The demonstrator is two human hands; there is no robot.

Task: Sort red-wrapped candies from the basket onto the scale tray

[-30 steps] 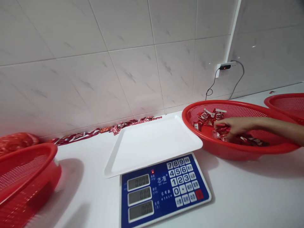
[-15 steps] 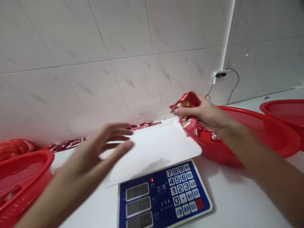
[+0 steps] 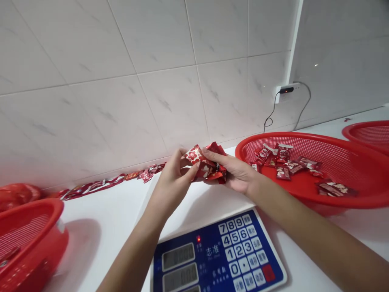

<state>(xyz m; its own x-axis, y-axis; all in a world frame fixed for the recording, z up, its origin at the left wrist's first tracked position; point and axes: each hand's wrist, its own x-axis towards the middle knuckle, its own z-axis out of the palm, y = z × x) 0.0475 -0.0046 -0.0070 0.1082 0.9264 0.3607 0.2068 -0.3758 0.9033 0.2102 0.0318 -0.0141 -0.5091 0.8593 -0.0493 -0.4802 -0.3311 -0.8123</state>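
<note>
Several small red packets point(image 3: 204, 166), some with a floral print, are bunched between my two hands above the weighing scale's white tray point(image 3: 200, 202). My left hand point(image 3: 179, 170) pinches the packets from the left, thumb in front. From the right, my right hand point(image 3: 234, 170) wraps round the same bunch, its thumb on top. Below them is the scale's blue keypad panel point(image 3: 212, 251) with a lit red dot. To the right, a red plastic basket point(image 3: 349, 158) holds several small dark-red packets point(image 3: 284, 172).
Another red basket point(image 3: 33, 227) stands at the left, near an orange-red bag point(image 3: 18, 194). Red packets point(image 3: 106, 182) line the tiled wall's foot. A further basket point(image 3: 370, 134) stands far right. A cable point(image 3: 269, 119) hangs from a wall socket point(image 3: 284, 94).
My right hand has brought the packets leftward from the right basket's edge to over the tray. My left hand has moved right and closed on them.
</note>
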